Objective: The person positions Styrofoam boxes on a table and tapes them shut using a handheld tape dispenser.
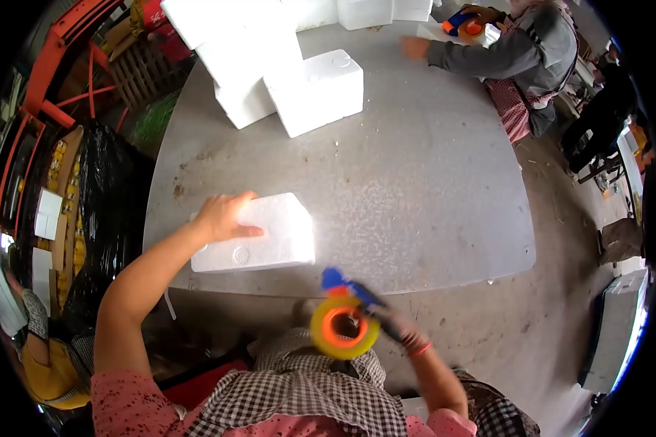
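A white foam box lies on the grey table near its front edge. My left hand grips it from the left, with the thumb across its top and the fingers over the far side. In front of the table edge, my right hand is closed around the handle of a tape dispenser. This dispenser has a blue and red head and carries a roll of yellow tape on an orange core. Motion smears the right hand a little. The dispenser is apart from the box.
Several white foam boxes are stacked at the back left of the table. At the far right, another person reaches over the table with a second tape dispenser. Orange metal framing and black plastic wrap stand left.
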`<state>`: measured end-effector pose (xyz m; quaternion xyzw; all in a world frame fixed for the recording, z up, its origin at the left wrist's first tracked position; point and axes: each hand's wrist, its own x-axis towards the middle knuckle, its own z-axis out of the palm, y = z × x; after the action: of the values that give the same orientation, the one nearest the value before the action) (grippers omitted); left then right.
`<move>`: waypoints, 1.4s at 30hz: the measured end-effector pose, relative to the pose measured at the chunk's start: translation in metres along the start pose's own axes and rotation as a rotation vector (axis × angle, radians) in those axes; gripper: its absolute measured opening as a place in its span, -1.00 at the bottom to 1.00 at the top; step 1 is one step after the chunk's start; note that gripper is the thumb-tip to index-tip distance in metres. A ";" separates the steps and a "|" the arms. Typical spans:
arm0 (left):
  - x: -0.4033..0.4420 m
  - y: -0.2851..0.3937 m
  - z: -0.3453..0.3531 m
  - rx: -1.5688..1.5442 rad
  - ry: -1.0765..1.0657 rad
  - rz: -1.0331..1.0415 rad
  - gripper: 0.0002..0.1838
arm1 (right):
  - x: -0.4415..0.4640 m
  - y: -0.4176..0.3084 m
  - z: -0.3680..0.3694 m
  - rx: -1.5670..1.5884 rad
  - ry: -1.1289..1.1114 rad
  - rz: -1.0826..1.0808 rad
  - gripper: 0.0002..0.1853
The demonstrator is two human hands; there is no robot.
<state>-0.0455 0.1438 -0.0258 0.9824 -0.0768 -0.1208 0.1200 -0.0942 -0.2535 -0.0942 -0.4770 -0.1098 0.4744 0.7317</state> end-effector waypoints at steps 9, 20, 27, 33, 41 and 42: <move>-0.021 -0.089 0.022 -0.541 0.210 -0.111 -0.05 | 0.053 0.076 0.097 0.406 0.197 -0.128 -0.34; -0.094 -0.047 0.055 -1.566 -0.349 -0.288 -0.22 | 0.123 -0.014 0.020 -0.035 0.198 -0.160 -0.48; -0.077 -0.004 0.054 -1.748 -0.211 -0.337 -0.33 | 0.124 -0.003 0.008 0.043 0.229 -0.169 -0.49; -0.079 0.007 0.049 -1.748 -0.131 -0.414 -0.37 | 0.094 -0.009 0.017 0.163 0.191 -0.237 -0.47; -0.069 -0.004 0.059 -1.591 -0.142 -0.371 -0.43 | -0.002 0.121 0.066 0.208 0.349 0.018 -0.29; -0.071 -0.003 0.060 -1.593 -0.143 -0.371 -0.43 | -0.013 0.137 0.096 0.219 0.364 -0.090 -0.29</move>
<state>-0.1288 0.1465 -0.0675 0.5894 0.1884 -0.2193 0.7543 -0.2408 -0.1933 -0.1504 -0.4669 0.0551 0.3566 0.8073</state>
